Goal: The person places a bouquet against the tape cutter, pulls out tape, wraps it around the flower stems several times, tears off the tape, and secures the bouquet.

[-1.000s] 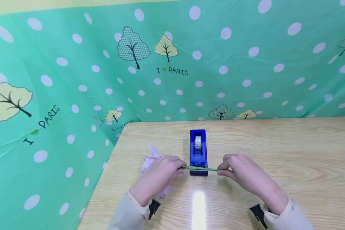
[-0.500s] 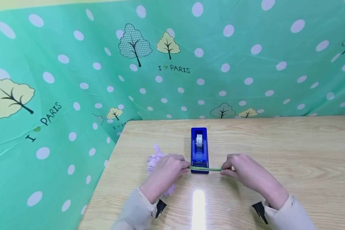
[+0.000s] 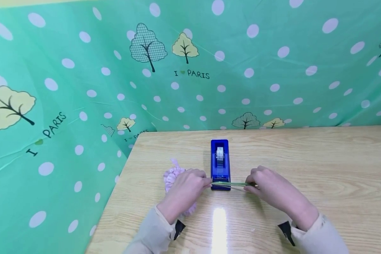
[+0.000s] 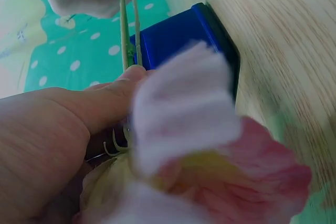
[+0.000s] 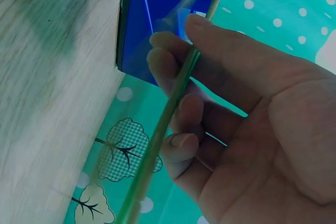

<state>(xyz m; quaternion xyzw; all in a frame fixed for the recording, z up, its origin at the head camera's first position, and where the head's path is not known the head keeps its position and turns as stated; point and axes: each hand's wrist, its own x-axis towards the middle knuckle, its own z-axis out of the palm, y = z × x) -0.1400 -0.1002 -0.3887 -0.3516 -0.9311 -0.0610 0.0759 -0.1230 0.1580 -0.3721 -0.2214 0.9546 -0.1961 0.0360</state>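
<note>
Stems [image 5: 153, 153] splayed apart vs 0.5 s ago. L hand [image 3: 188, 184] & R hand [image 3: 268, 185] each pinch them, lower ctr of head frame, over tape dispenser's [image 3: 220, 165] near end; purple flower [image 3: 172, 176] by L hand.

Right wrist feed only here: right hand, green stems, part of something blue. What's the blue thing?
Observer: A tape dispenser; the head view shows a roll of tape in it.

Operator: Is the left hand on the stems too?

Observer: Yes, the left hand pinches the stems, as the left wrist view shows.

Operator: Anything else by that hand?

Observer: Pink petals, close to the left wrist camera, with paler ones blurred in front.
</note>
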